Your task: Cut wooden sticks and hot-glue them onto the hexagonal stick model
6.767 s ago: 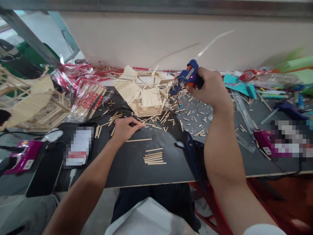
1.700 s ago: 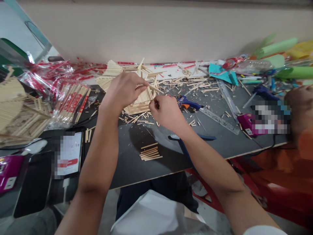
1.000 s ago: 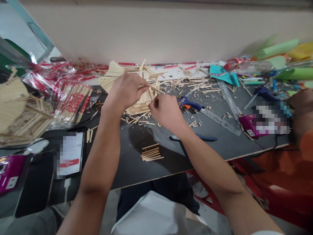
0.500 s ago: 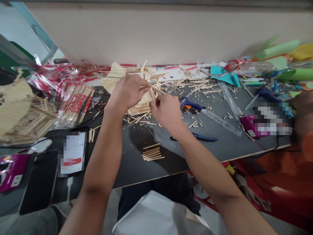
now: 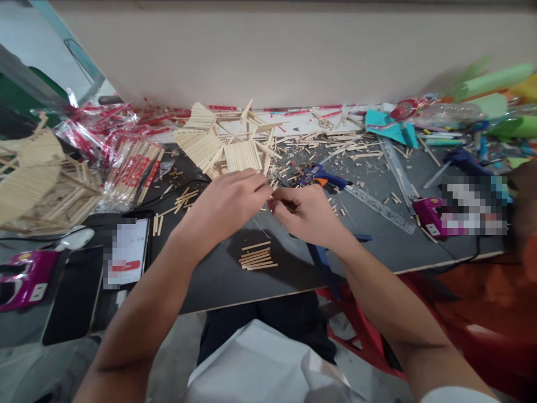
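Observation:
Over the middle of the table, my left hand (image 5: pixel 232 198) and my right hand (image 5: pixel 308 215) meet at the fingertips. Both are closed in a pinch, and whatever lies between the fingers is too small and covered to make out. Just behind my left hand stands a model built of wooden sticks (image 5: pixel 243 155), with slatted panels and a loose frame. Below the hands, several short wooden sticks (image 5: pixel 257 258) lie side by side. A blue glue gun (image 5: pixel 327 177) with an orange trigger rests behind my right hand. My right forearm partly covers a blue-handled tool (image 5: pixel 321 260).
At left are a second stick model (image 5: pixel 29 184), wrapped chopsticks (image 5: pixel 132 168), a lit phone (image 5: pixel 134 246) and a dark phone (image 5: pixel 73 296). Clear rulers (image 5: pixel 377 208), another glue gun (image 5: pixel 465 162) and a purple device (image 5: pixel 428 212) lie right. Stick scraps litter the back; a person sits at right.
Both hands have come down and nearer, away from the stick model, and their fingertips have come together. The model's front panel now shows. The blue-handled tool appears shifted or opened under my right forearm.

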